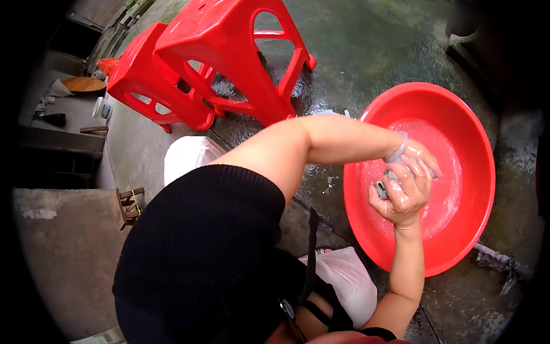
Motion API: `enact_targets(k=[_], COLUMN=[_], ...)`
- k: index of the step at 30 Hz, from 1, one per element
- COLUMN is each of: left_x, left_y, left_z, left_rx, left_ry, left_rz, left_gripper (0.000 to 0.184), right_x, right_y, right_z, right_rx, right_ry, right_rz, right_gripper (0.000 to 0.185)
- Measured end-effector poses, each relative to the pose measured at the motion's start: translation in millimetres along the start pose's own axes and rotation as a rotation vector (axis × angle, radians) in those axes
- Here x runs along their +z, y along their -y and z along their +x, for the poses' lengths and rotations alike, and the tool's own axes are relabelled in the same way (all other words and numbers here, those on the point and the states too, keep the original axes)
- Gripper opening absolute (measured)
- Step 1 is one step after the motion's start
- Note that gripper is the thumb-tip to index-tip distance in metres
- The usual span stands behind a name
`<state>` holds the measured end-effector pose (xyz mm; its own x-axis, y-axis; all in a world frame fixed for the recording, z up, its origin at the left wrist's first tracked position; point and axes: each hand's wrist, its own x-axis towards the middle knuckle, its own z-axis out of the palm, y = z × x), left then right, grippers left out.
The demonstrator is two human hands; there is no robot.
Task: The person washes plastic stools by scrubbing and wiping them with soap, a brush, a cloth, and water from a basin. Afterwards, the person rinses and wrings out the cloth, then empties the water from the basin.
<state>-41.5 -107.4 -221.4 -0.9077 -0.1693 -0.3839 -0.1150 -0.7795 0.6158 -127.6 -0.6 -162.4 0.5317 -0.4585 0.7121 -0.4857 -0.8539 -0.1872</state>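
My left hand (421, 157), with a pale bracelet (398, 147) at its wrist, is closed and wet over a red plastic basin (420, 93). Right against it is my right hand (408, 192), its fingers curled tightly. Between the two hands is a small wet grey cloth (381, 190), bunched up; a folded end pokes out beside my right thumb. Most of the cloth is hidden by my fingers, so its full shape does not show. Under the hands, sudsy water (444, 189) lies in the bottom of the basin.
Two red plastic stools (229, 51) stand on the wet concrete floor (366, 51). A white object (192, 155) shows behind my arm. At the left are a small wooden stool (129, 207), a white tub (102, 108) and a round wooden board (84, 85). A wet rag-like strip (495, 259) lies beside the basin.
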Motion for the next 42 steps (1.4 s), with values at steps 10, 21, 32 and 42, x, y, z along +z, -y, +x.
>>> enact_targets(k=[10, 21, 32, 42], left_x=[67, 52, -23, -17], left_y=[-8, 61, 29, 20], left_z=[16, 58, -14, -206], left_rx=[-0.141, -0.178, 0.537, 0.950], left_ry=[-0.449, -0.646, -1.308, -1.196], left_rz=[1.022, 1.502, 0.265, -0.383], left_gripper=[0.019, 0.028, 0.026, 0.029], right_x=[40, 97, -23, -55], right_y=[-6, -9, 4, 49], right_z=[-43, -96, -127, -299], right_rx=[-0.159, 0.420, 0.557, 2.106], right_ry=[0.551, 0.645, 0.183, -0.770], right_rz=[-0.095, 0.187, -0.149, 0.823], right_gripper=[0.011, 0.033, 0.037, 0.058])
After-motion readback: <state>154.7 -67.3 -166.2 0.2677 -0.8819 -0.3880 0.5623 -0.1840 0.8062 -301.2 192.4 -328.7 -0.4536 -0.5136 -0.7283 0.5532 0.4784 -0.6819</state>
